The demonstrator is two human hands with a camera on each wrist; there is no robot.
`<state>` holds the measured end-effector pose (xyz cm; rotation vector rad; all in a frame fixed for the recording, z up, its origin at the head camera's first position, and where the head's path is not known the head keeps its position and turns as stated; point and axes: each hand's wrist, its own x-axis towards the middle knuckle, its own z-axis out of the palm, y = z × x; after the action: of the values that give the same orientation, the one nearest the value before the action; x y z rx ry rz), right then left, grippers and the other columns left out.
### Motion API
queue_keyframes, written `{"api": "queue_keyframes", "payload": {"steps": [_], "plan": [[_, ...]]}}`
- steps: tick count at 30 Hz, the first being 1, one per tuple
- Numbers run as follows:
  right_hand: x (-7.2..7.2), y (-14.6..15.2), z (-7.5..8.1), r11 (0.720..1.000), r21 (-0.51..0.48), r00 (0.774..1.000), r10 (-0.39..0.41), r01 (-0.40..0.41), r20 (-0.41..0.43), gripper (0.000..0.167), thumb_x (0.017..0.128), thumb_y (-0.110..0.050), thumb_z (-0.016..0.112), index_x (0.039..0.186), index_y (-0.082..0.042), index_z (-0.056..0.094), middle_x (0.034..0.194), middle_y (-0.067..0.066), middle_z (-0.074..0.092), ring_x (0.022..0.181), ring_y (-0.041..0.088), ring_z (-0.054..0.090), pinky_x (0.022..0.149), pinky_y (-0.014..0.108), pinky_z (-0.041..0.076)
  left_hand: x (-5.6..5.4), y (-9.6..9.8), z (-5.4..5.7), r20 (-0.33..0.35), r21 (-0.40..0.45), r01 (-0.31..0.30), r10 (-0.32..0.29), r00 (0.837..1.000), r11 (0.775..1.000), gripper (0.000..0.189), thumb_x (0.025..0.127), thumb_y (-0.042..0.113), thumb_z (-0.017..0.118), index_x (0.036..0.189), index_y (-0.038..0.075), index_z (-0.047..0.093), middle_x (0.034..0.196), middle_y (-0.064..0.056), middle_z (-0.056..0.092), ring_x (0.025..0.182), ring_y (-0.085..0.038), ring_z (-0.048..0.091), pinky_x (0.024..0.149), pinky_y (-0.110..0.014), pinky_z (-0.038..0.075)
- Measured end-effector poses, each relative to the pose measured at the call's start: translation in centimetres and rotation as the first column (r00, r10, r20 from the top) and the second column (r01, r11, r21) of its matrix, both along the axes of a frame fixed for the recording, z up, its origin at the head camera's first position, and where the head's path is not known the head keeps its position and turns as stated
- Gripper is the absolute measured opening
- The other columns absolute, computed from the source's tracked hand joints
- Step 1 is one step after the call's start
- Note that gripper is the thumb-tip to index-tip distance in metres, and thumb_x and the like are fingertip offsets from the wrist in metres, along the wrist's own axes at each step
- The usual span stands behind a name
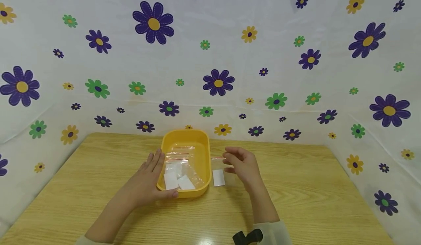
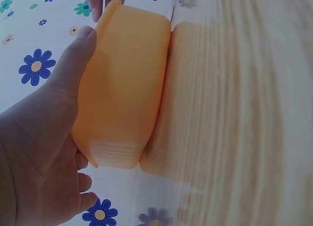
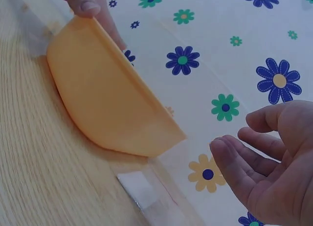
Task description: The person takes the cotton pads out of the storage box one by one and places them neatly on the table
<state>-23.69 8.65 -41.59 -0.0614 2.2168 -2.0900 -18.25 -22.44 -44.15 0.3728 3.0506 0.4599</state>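
In the head view, my left hand (image 1: 144, 184) rests against the near left corner of a yellow plastic tray (image 1: 203, 191). Its fingers lie along the left side and its thumb along the front rim. Clear zip bags (image 1: 194, 172) with red strips and white pieces (image 1: 186, 182) lie inside the tray. On the table just right of it lies another zip bag (image 3: 164, 206) holding a white piece (image 1: 218, 177). My right hand (image 1: 242, 166) hovers by that bag, fingers loosely bent; in the right wrist view they hold nothing.
A wooden table (image 1: 296, 194) lies under everything. White cloth (image 1: 184, 58) printed with flowers surrounds it at the back and both sides. The tray's far end stands close to the back cloth. A black strap (image 1: 247, 237) is on the right wrist.
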Motion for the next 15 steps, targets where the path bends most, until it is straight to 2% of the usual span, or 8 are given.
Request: {"api": "queue_keyframes", "payload": {"steps": [12,15], "plan": [[0.4,-1.1,0.5,0.995,-0.099,0.997,0.027,-0.019,0.074,0.029,0.099,-0.017,0.063,0.126,-0.007,0.064,0.119,0.019,0.068,0.097,0.023,0.070,0.080,0.035,0.061,0.1,0.0,0.1,0.000,0.002,0.009,-0.009,1.000,1.000,0.134,0.070,0.091,0.053,0.159,-0.001,0.011,0.167,-0.019,0.001,0.152,-0.044,0.007,0.120,-0.058,0.019],[0.5,-1.7,0.5,0.992,-0.120,0.995,0.054,-0.043,0.086,0.031,0.099,-0.018,0.064,0.127,-0.008,0.063,0.119,0.018,0.068,0.096,0.023,0.071,0.081,0.035,0.061,0.0,0.0,0.1,-0.004,0.007,0.010,-0.009,1.000,1.000,0.134,0.070,0.091,0.053,0.159,-0.001,0.011,0.167,-0.019,0.001,0.152,-0.044,0.007,0.120,-0.058,0.019]]}}
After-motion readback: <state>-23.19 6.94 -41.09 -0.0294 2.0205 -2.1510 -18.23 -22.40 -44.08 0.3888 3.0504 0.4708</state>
